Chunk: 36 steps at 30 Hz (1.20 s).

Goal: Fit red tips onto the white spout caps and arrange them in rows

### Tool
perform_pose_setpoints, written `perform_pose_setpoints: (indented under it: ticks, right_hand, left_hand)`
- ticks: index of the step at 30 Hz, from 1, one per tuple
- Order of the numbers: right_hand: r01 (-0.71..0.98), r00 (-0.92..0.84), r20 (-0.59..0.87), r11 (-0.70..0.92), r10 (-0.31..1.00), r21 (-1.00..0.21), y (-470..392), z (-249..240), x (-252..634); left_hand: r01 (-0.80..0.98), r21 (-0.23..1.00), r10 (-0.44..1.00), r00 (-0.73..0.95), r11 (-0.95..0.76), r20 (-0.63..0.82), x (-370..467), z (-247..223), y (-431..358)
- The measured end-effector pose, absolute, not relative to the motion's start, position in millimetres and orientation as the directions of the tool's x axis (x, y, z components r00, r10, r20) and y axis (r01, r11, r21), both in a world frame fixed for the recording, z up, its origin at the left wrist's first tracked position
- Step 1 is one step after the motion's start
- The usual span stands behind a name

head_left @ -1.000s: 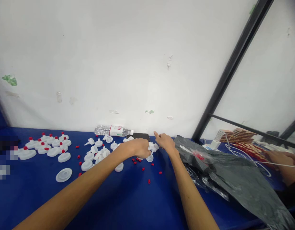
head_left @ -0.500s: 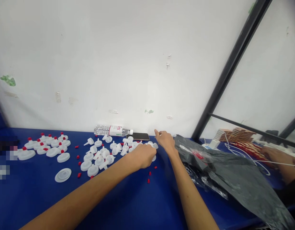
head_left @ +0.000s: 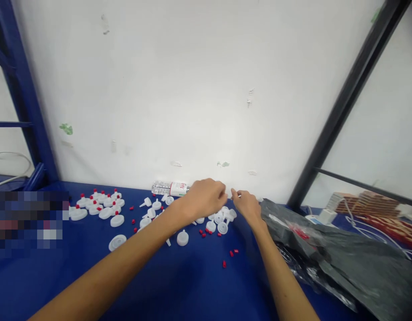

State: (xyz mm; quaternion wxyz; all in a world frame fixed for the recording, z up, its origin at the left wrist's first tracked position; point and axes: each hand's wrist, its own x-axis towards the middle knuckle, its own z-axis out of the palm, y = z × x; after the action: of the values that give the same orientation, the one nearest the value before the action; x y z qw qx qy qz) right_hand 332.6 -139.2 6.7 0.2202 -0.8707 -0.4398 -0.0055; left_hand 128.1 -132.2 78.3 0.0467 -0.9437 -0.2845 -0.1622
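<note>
My left hand [head_left: 208, 196] is above the pile of white spouted lids [head_left: 221, 216], fingers curled in; what they hold, if anything, is hidden. Close by on its right, my right hand [head_left: 246, 206] is bent closed with thumb and fingertips near each other, and I cannot make out what is between them. One white lid [head_left: 182, 238] stands spout up in front of the pile. Small loose red tip caps [head_left: 224, 264] lie on the blue table [head_left: 192, 285]. On the left stand several lids with red tips [head_left: 117, 219], near a flat white disc [head_left: 117, 242].
A clear water bottle [head_left: 169, 187] lies along the wall, partly behind my left hand. Grey plastic bags [head_left: 339, 240] spread over the table's right side. Beyond them are a white adapter [head_left: 326, 216], cables and stacked wooden-looking pieces [head_left: 369, 203]. Frame posts [head_left: 346, 102] rise on both sides.
My view has swung left. My left hand has lifted and now covers part of the bottle; my right hand has closed more. The phone by the bottle is now hidden.
</note>
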Motion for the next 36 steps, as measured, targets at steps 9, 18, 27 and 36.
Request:
perform_pose_setpoints:
  ticks: [9,18,27,36]
  right_hand:
    - [0.781,0.590,0.211,-0.484,0.779,-0.395,-135.5,0.9,332.5]
    - [0.798,0.570,0.204,-0.477,0.796,-0.368,-134.6,-1.2,329.9]
    - [0.814,0.549,0.209,-0.461,0.809,-0.354,-133.9,-3.4,328.0]
    - [0.819,0.548,0.214,-0.467,0.809,-0.334,-132.9,-4.1,325.9]
  left_hand:
    - [0.934,-0.090,0.739,0.329,-0.345,0.588,-37.2,17.2,-66.3]
    - [0.972,-0.152,0.831,0.230,-0.177,0.506,-105.0,-36.5,-35.7]
    - [0.958,-0.139,0.886,0.286,-0.252,0.366,-116.8,-34.4,-16.2]
    - [0.935,-0.054,0.894,0.352,-0.351,0.276,-116.9,-31.4,-15.8]
